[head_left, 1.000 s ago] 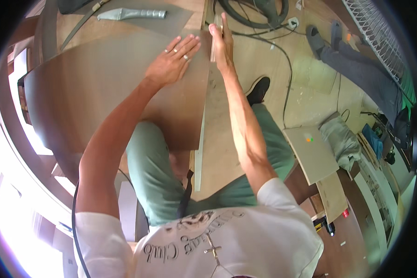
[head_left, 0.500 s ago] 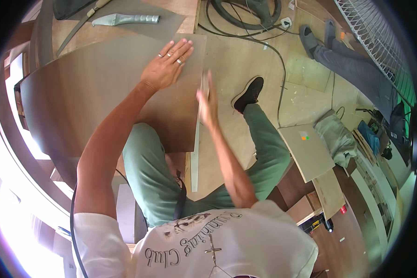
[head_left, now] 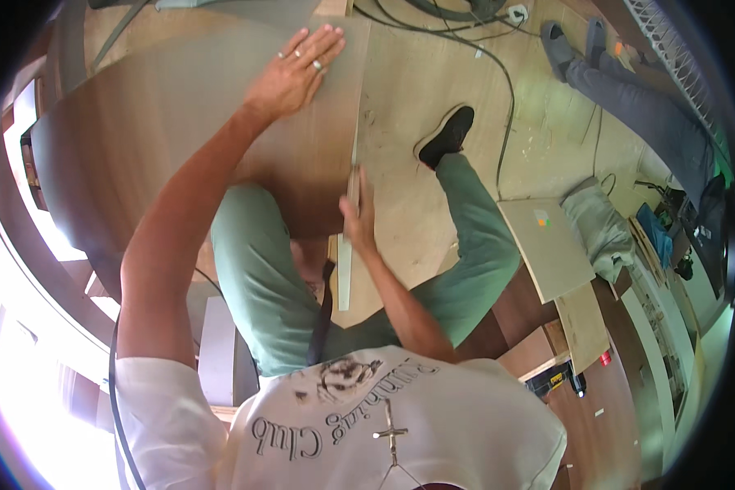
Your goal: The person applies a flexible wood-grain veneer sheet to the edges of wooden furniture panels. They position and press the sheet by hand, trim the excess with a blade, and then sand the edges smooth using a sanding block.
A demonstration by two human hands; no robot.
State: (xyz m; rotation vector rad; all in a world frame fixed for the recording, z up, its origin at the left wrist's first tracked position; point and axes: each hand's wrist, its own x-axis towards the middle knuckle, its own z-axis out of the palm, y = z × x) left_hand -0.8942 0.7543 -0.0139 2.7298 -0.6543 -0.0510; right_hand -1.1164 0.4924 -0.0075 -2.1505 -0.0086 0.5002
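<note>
A large brown wooden panel lies across my lap and reaches out to the left. My left hand rests flat on its far right corner, fingers spread, rings on two fingers. My right hand grips a thin pale edge strip that runs along the panel's right edge, pinching it about midway down. My green-trousered legs sit under the panel, one black shoe out on the plywood floor.
Black cables loop over the floor at the top. Another person's legs in grey trousers stand at the upper right. Pale board offcuts and a grey bag lie to the right, with tools near the lower right.
My right hand has slid down the edge strip toward me, from the panel's far corner to its middle. My left hand has stayed flat on the panel.
</note>
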